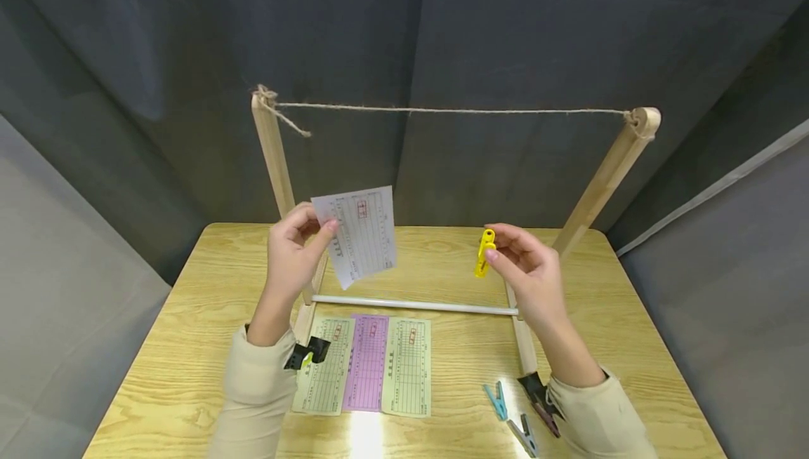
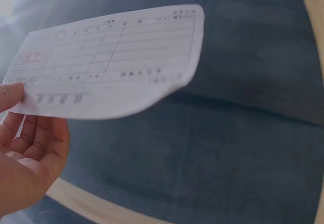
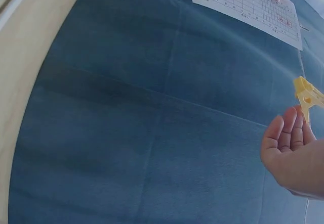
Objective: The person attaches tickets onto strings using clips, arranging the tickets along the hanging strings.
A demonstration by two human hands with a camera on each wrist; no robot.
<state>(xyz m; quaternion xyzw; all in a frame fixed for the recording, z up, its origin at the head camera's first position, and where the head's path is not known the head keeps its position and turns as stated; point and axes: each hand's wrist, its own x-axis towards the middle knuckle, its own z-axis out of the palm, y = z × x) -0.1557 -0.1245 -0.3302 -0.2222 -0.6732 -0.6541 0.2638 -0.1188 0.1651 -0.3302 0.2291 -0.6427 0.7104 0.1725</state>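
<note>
My left hand (image 1: pixel 296 245) pinches a white printed form (image 1: pixel 362 234) by its left edge, thumb in front and fingers behind. The sheet, marked with a small red stamp, hangs in the air above the table, and its far end curls in the left wrist view. On the other side, my right hand (image 1: pixel 527 262) holds a yellow clothespin (image 1: pixel 485 253) between thumb and fingers, also raised. Both hands are below a twine line (image 1: pixel 442 110) strung between two wooden posts, a left post (image 1: pixel 273 154) and a right post (image 1: pixel 603 178).
On the wooden table (image 1: pixel 183 347) lie two green forms (image 1: pixel 406 375) with a purple form (image 1: pixel 366 368) between them. A blue clothespin (image 1: pixel 496 401), a grey clothespin (image 1: pixel 523 436) and a dark clothespin (image 1: pixel 545 417) lie near the right sleeve. A white rod (image 1: pixel 413 304) spans the frame's base.
</note>
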